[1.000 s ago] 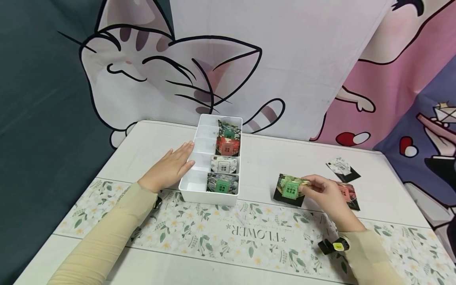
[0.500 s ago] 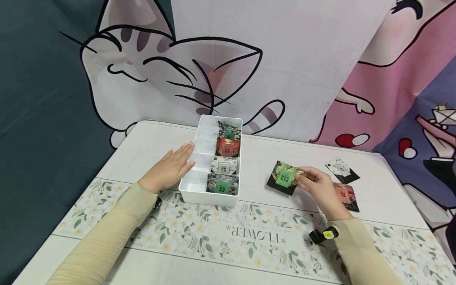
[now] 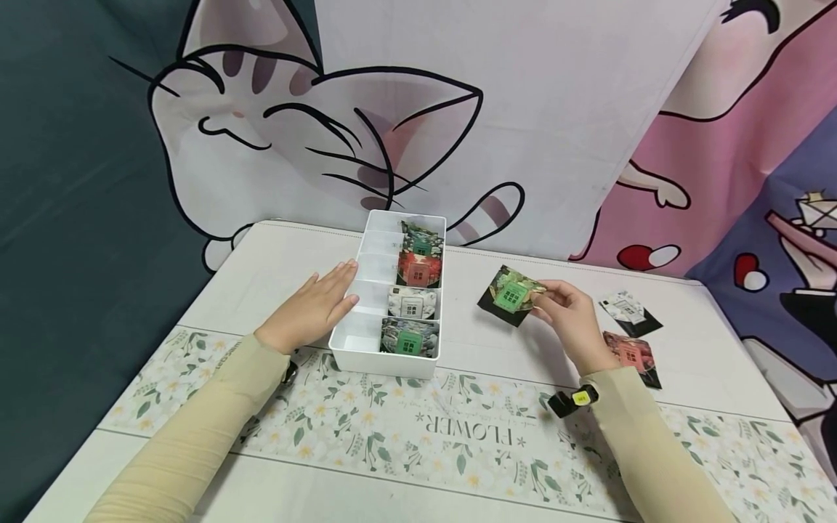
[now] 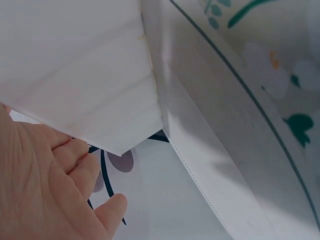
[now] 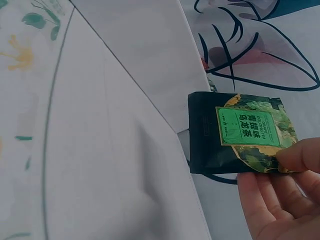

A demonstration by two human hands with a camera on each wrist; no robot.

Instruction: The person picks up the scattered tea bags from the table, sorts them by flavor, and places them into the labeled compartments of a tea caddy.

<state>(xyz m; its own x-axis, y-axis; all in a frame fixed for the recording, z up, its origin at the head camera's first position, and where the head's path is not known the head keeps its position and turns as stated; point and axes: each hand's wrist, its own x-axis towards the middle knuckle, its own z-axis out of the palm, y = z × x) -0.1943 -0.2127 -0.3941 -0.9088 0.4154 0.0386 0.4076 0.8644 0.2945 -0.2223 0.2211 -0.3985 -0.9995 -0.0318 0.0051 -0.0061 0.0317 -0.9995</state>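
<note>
My right hand (image 3: 570, 319) pinches a green and black tea bag sachet (image 3: 511, 295) by one edge, thumb on its printed face. In the right wrist view the sachet (image 5: 245, 134) reads "grape oolong tea" and is held up over the table. My left hand (image 3: 312, 309) lies with straight fingers against the left side of a white divided box (image 3: 384, 363); the left wrist view shows its fingertips at the box's rim. Inside the box, along its right side, stand a green sachet (image 3: 409, 338), a white one (image 3: 412, 303), a red one (image 3: 419, 270) and another green one (image 3: 421, 240).
A white and black sachet (image 3: 631, 314) and a red and black sachet (image 3: 631, 357) lie on the table to the right of my right hand. The white table (image 3: 340, 479) has a floral printed strip. A cat-print cloth (image 3: 556, 94) hangs behind its far edge.
My right hand has moved left and away from me with the green sachet, raising it off the table and nearer the box. The left hand and the box stay put.
</note>
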